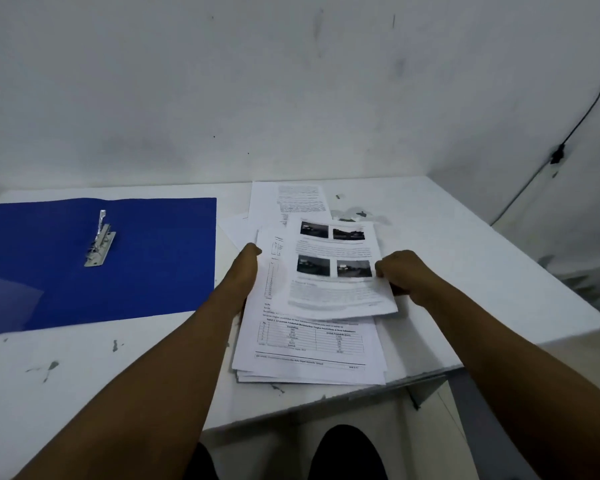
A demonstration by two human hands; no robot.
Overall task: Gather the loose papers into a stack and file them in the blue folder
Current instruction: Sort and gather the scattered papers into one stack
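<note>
Right hand (pixel 400 277) is pinched shut on the edge of the top sheet (pixel 340 268) — a page with four dark photos — lying askew on the loose papers (pixel 309 341). Left hand (pixel 246 271) presses edge-on against the pile's left side; whether its fingers are curled or spread, I cannot tell. Well to the left lies the blue folder (pixel 160 258), open flat, its metal clip (pixel 99 240) showing. Everything rests on a white, paint-chipped surface (pixel 84 375) set into a corner of scuffed white walls (pixel 291 81) — a dark cable (pixel 582 116) runs down the right one.

Both bare forearms reaching forward, left hand (pixel 246 268) edge-on with fingers straight, right hand (pixel 400 271) curled, fingers pinched.
</note>
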